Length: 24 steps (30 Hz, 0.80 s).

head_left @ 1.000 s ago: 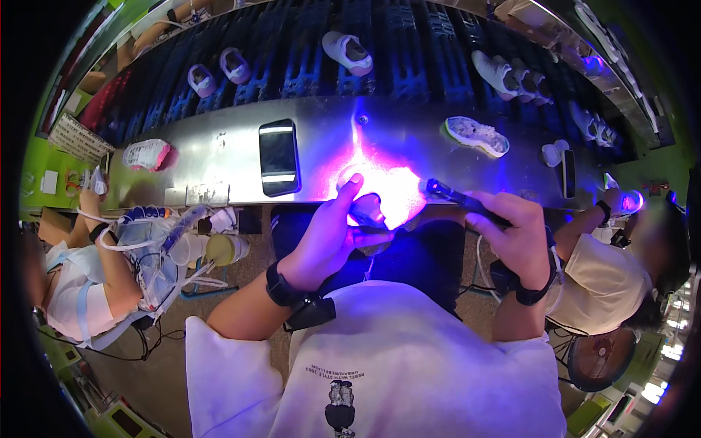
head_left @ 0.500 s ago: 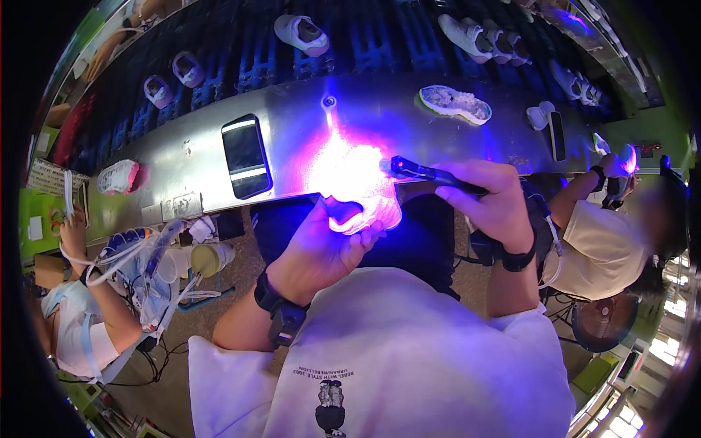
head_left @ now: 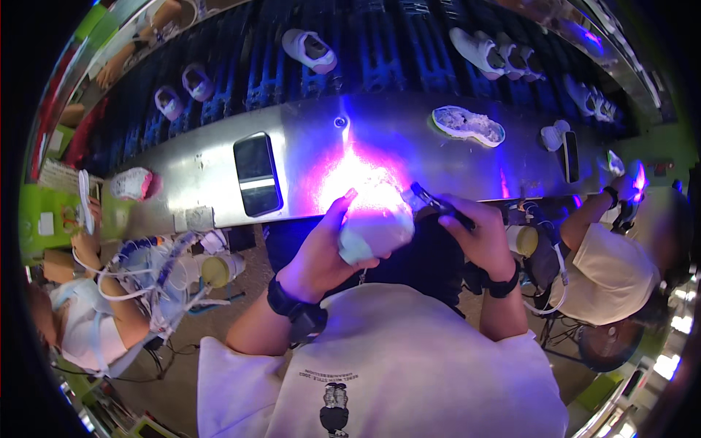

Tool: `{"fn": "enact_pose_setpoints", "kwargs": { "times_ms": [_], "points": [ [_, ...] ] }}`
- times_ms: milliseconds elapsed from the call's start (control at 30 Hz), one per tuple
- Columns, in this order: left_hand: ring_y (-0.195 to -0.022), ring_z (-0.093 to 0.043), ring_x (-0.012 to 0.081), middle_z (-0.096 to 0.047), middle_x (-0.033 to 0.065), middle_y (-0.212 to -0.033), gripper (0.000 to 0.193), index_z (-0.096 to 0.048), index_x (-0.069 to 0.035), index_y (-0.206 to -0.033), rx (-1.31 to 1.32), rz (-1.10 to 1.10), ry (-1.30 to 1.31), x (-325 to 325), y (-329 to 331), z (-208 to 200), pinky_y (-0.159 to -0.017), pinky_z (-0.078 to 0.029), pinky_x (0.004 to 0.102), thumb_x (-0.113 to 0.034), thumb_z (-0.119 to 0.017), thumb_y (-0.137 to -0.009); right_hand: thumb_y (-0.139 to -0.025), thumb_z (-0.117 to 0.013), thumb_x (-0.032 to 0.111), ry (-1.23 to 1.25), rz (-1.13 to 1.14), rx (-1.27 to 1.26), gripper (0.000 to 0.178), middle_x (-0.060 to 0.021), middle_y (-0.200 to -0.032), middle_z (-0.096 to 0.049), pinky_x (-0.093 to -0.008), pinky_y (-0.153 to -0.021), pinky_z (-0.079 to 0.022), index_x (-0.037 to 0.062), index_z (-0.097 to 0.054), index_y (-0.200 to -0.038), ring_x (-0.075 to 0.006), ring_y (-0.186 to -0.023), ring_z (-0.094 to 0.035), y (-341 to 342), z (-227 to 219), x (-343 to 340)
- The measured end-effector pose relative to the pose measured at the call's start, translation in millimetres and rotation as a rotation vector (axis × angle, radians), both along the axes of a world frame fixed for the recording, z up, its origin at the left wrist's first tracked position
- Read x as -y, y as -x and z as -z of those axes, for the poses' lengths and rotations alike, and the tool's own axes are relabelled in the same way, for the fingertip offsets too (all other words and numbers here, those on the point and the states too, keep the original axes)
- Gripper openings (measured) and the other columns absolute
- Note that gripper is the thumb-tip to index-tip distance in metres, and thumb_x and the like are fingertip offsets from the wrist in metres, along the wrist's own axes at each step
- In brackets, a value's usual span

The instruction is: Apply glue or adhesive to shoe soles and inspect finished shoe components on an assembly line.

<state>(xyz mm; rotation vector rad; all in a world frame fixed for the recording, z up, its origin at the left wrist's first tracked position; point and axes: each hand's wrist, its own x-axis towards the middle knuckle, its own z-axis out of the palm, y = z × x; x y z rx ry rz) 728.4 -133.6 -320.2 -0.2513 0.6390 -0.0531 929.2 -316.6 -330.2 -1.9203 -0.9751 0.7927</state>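
Note:
My left hand (head_left: 320, 254) is closed around a pale shoe (head_left: 378, 232) at the bench's near edge. A smooth, rounded part of the shoe faces up, with a greenish tint near me. Violet-white glare washes out its far part. In my closed right hand (head_left: 482, 239) is a slim black torch (head_left: 439, 205). Its head points left at the shoe, close to the glare; whether they touch, I cannot tell. Black bands circle both my wrists.
On the metal bench (head_left: 212, 157) lie a dark phone (head_left: 258, 174), a whitish shoe sole (head_left: 469, 125) and a pink-edged shoe part (head_left: 132, 183). Behind it, a roller conveyor (head_left: 398, 55) carries several shoes (head_left: 310, 50). Co-workers sit left (head_left: 95, 310) and right (head_left: 621, 277).
The shoe has been turned in my left hand: its opening showed before, and now a smooth rounded side does. The torch head has drawn slightly right and nearer me. The view has shifted a little.

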Motion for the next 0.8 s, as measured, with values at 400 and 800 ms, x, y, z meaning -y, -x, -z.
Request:
{"fn": "enact_pose_setpoints", "kwargs": {
  "times_ms": [400, 800],
  "points": [
    [-0.125, -0.059, 0.0209, -0.06, 0.0165, -0.138, 0.094, -0.038, 0.01, -0.152, -0.125, 0.288, -1.573, -34, -4, -9, -0.106, -0.049, 0.037, -0.012, -0.09, -0.077, -0.086, -0.08, 0.009, -0.048, 0.061, -0.205, 0.034, -0.0108, -0.102, -0.074, -0.032, -0.085, -0.053, -0.0013, -0.071, -0.118, -0.0183, -0.09, -0.068, -9, -28, -8],
    [-0.125, -0.06, 0.0213, -0.061, 0.0179, -0.138, 0.097, -0.043, 0.01, -0.149, -0.032, 0.416, -1.681, -9, 2, -17, -0.107, -0.049, 0.0373, -0.021, -0.094, -0.074, -0.087, -0.076, 0.004, -0.25, -0.006, -0.077, 0.037, -0.0111, -0.098, -0.077, -0.0294, -0.078, -0.055, 0.0021, -0.071, -0.124, -0.0173, -0.085, -0.073, -32, -71, -16]
  ]
}}
